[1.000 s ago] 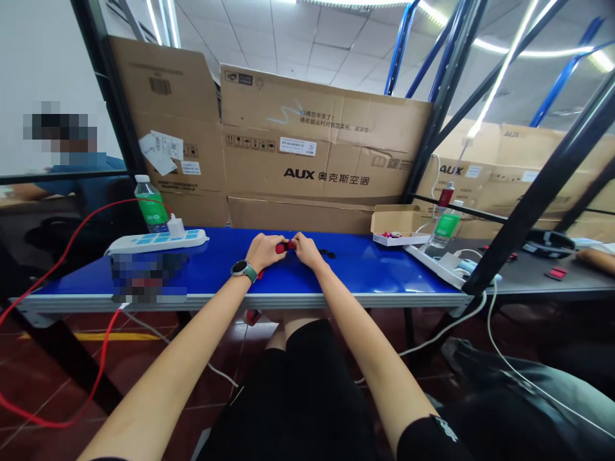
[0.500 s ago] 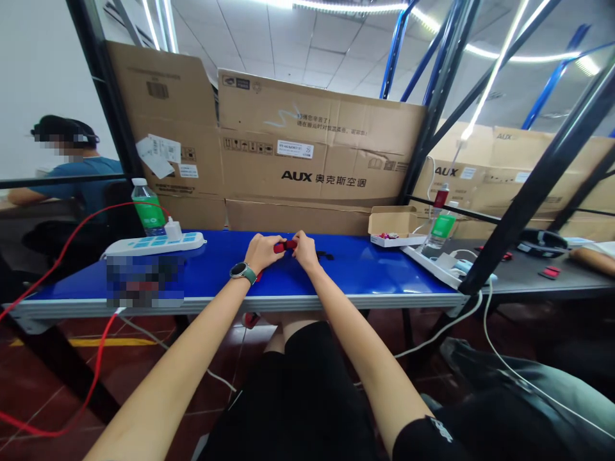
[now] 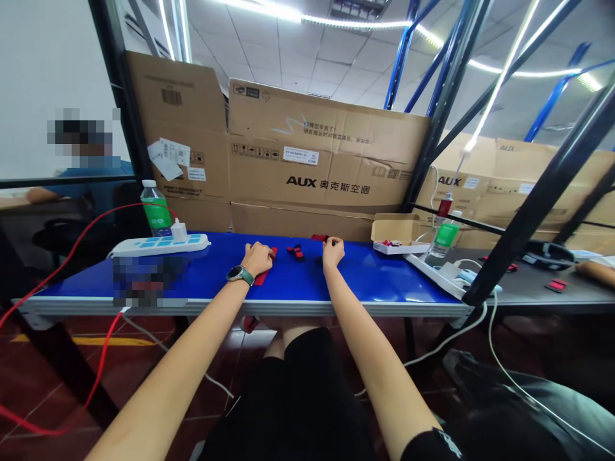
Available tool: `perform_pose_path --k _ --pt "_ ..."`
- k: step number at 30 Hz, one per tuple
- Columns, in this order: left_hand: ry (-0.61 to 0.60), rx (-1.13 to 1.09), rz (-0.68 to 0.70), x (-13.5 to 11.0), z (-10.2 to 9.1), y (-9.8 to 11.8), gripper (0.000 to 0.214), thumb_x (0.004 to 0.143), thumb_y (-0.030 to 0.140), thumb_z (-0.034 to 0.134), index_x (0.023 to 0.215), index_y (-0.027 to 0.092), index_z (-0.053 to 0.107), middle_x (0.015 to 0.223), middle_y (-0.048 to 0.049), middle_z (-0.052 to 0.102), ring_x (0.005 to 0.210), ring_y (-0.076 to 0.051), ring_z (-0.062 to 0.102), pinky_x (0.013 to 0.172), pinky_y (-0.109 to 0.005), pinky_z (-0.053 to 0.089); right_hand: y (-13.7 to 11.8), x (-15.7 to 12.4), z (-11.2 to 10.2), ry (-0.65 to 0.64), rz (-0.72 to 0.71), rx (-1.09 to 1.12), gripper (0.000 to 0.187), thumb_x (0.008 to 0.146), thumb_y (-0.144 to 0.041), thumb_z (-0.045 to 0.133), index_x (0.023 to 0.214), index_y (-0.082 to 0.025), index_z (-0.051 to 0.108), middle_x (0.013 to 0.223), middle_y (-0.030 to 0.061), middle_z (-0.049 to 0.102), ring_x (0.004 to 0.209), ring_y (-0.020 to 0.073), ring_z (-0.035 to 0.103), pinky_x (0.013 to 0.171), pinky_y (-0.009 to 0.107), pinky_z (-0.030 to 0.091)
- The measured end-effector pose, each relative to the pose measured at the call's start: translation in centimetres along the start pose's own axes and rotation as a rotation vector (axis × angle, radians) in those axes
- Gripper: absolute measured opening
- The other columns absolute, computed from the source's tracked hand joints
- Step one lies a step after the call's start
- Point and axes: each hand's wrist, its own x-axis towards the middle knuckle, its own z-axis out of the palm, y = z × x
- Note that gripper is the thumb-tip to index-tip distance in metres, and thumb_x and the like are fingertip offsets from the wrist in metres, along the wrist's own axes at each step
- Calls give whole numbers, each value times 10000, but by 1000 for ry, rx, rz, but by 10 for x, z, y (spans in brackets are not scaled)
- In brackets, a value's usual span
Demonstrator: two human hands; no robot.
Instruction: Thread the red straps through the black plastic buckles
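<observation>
My left hand (image 3: pixel 258 258), with a watch on its wrist, rests curled on the blue table (image 3: pixel 365 282), its fingers on a flat red strip (image 3: pixel 264 272). My right hand (image 3: pixel 332 251) is closed a hand's width to the right, its fingertips pinching a small red piece (image 3: pixel 319 238). Between my hands a small red and black part (image 3: pixel 296 252) lies loose on the table, touched by neither hand.
A white power strip (image 3: pixel 161 244) and a green-labelled bottle (image 3: pixel 156 210) stand at the table's left. An open small carton (image 3: pixel 400 232) with red bits, another bottle (image 3: pixel 444 234) and a second power strip (image 3: pixel 444 269) are at the right. Cardboard boxes (image 3: pixel 317 173) wall the back. A person sits far left.
My hands, which held one red part together at the table's middle, have parted. The red and black part now lies on the table between them.
</observation>
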Motion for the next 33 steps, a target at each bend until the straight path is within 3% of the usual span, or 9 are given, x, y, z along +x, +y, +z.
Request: perform_pose_path --k 4,12,17,21,24,27,30,33 --pt "-19 -53 46 -1 -3 4 302 778 226 531 873 263 814 1014 -114 780 1065 -357 601 946 -554 356 -4 -2 -2 -4 -52 -213 244 935 -271 443 1107 -135 548 1154 222 650 1147 298 599 981 399 449" --pt "-74 -97 83 -1 -6 7 331 814 230 500 901 291 814 1075 -74 777 1074 -323 625 960 -515 350 -1 -6 10 -225 -288 -322 72 837 -199 612 900 -165 612 1066 131 619 911 205 596 897 298 470" --pt "-80 -100 79 -2 -8 9 332 808 211 497 904 279 808 1082 -74 776 1065 -312 637 961 -503 356 -1 -14 12 -362 -303 -572 149 833 -114 617 957 -160 687 1070 118 660 899 192 644 835 273 483" --pt "-77 -105 87 -2 -9 10 325 799 205 501 882 279 807 1064 -69 781 1069 -312 640 952 -492 367 -5 -18 10 -502 -303 -697 160 849 -169 697 1006 -181 728 1076 132 712 947 229 679 826 293 487" --pt "-91 -119 97 -2 -9 11 339 805 197 497 896 285 812 1073 -58 779 1091 -305 636 960 -480 372 -12 -22 8 -545 -308 -753 164 926 -247 634 1019 -167 742 1063 175 725 996 274 675 838 338 486" --pt "-127 -158 132 -2 -9 11 356 826 203 499 955 309 813 1129 -29 770 1113 -289 633 979 -462 378 -22 -27 6 -480 -381 -767 256 969 -205 513 1087 -146 733 1100 211 710 1110 317 620 904 396 460" --pt "-140 -213 169 -2 -10 12 332 872 273 528 1060 332 795 1154 -15 768 1117 -271 638 981 -428 392 -31 -35 6 -476 -509 -725 322 963 -152 451 1170 -168 697 1183 188 684 1190 310 546 951 408 427" --pt "-134 -206 156 -3 -12 12 290 889 351 571 1089 331 781 1146 -26 767 1128 -283 634 980 -434 382 -34 -42 8 -554 -578 -718 309 989 -234 448 1205 -210 668 1222 151 665 1201 308 506 984 434 399"
